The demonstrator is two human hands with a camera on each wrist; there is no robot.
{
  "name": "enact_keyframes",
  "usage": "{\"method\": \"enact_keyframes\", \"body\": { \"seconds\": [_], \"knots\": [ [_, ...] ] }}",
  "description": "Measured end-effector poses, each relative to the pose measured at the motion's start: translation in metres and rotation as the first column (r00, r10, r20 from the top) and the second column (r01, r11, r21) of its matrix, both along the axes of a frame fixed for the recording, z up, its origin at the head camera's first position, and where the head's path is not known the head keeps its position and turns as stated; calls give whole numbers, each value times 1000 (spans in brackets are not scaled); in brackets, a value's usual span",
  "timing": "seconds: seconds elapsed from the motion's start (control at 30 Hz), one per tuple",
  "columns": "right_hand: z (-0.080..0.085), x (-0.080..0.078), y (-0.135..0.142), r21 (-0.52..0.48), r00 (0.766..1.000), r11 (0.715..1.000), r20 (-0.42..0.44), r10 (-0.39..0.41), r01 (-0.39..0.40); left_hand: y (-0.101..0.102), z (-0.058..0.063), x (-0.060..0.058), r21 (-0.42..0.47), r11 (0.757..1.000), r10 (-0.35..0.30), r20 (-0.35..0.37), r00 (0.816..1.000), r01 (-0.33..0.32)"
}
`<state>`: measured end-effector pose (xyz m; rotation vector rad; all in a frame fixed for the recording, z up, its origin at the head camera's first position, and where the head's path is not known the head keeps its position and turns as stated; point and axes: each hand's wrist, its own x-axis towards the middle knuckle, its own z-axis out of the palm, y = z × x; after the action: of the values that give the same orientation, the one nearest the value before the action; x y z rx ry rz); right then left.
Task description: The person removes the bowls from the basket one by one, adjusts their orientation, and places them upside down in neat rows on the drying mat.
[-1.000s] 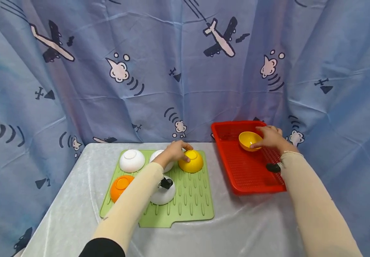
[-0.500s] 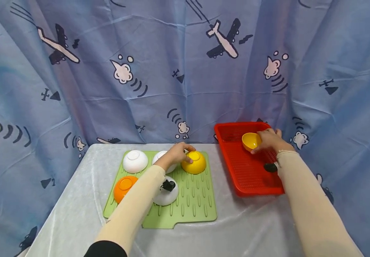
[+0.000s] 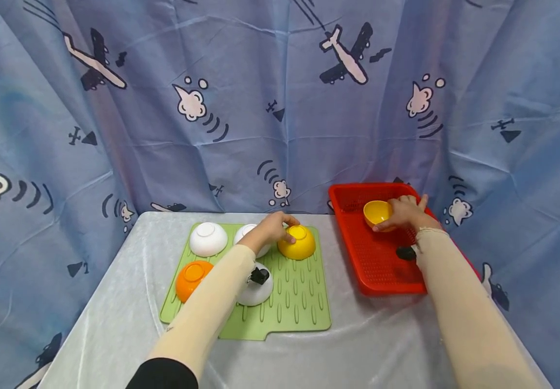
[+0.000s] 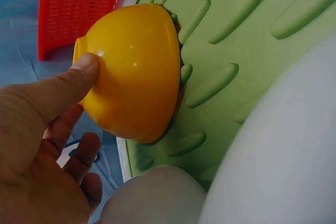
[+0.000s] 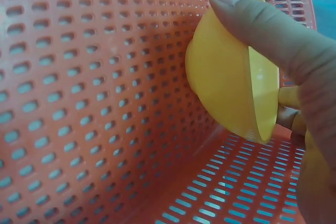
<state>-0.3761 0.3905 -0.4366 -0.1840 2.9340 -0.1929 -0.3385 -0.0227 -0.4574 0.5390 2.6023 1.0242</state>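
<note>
On the green draining mat [image 3: 304, 308] an upside-down yellow bowl [image 3: 301, 248] stands at the back right corner. My left hand [image 3: 274, 229] pinches its foot ring; in the left wrist view the thumb [image 4: 84, 72] presses on the foot, with the other fingers partly hidden behind it. At the right, a second yellow bowl [image 5: 223, 72] sits mouth up in the red basket [image 3: 386, 265], its base close to the perforated floor. My right hand [image 3: 408, 212] grips this bowl at the rim, thumb [image 5: 257, 17] across one side and fingers beyond the rim.
Also upside down on the mat are an orange bowl [image 3: 192, 278] and white bowls at back left [image 3: 208, 240], back middle [image 3: 243, 232] and front [image 3: 260, 294]; my left forearm partly covers several. A patterned blue curtain [image 3: 241, 108] hangs behind the white-covered table [image 3: 129, 281].
The head view has shifted slightly. In the basket, my right hand and its bowl have moved a little to the left. My left hand stays on the yellow bowl on the mat.
</note>
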Motion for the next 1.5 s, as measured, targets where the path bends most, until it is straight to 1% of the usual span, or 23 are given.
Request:
{"method": "enact_keyframes", "body": {
  "seconds": [0.13, 0.2, 0.37, 0.47, 0.67, 0.83, 0.97, 1.07, 1.17, 1.27, 1.33, 1.4, 1.43, 1.5],
  "knots": [
    [2, -1, 1, -19, 1000, 1000, 5, -2, 2, 1, 2, -1, -10, 1000, 2, -5, 1000, -2],
    [3, -1, 1, -30, 1000, 1000, -7, -6, 6, 2, 4, -1, -14, 1000, 0, -10, 1000, 0],
    [7, 1, 1, -79, 997, 997, -76, -15, 9, 4, 7, -1, -67, 998, 1, -38, 999, -3],
    [14, 6, -1, -121, 992, 993, -128, -22, 7, 5, 8, -1, -95, 995, 2, -45, 999, -6],
    [39, 28, -14, -218, 974, 976, -220, -55, 6, 8, 8, 2, -125, 992, -14, -63, 998, 6],
    [58, 54, -31, -300, 953, 954, -292, -77, -15, 8, 9, 7, -129, 990, -61, -52, 997, 54],
    [70, 78, -53, -362, 926, 931, -363, -102, -39, 4, 12, 10, -92, 991, -100, -19, 995, 98],
    [76, 94, -72, -386, 910, 920, -404, -95, -75, -2, 15, 13, -76, 991, -114, 5, 993, 114],
    [80, 106, -92, -390, 903, 915, -423, -73, -108, -7, 18, 17, -65, 991, -116, 7, 993, 116],
    [80, 117, -109, -387, 892, 911, -450, -53, -142, -11, 19, 20, -31, 994, -104, 1, 995, 104],
    [78, 124, -119, -386, 880, 907, -473, -38, -168, -13, 21, 24, 20, 996, -82, -8, 997, 82],
    [75, 131, -127, -385, 869, 903, -494, -27, -190, -14, 25, 29, 100, 993, -55, -3, 998, 56],
    [73, 135, -131, -386, 865, 901, -501, -23, -199, -14, 29, 33, 148, 988, -42, 6, 999, 41],
    [70, 142, -137, -392, 855, 894, -519, -21, -216, -15, 38, 42, 247, 969, -29, 28, 999, 21]
  ]
}}
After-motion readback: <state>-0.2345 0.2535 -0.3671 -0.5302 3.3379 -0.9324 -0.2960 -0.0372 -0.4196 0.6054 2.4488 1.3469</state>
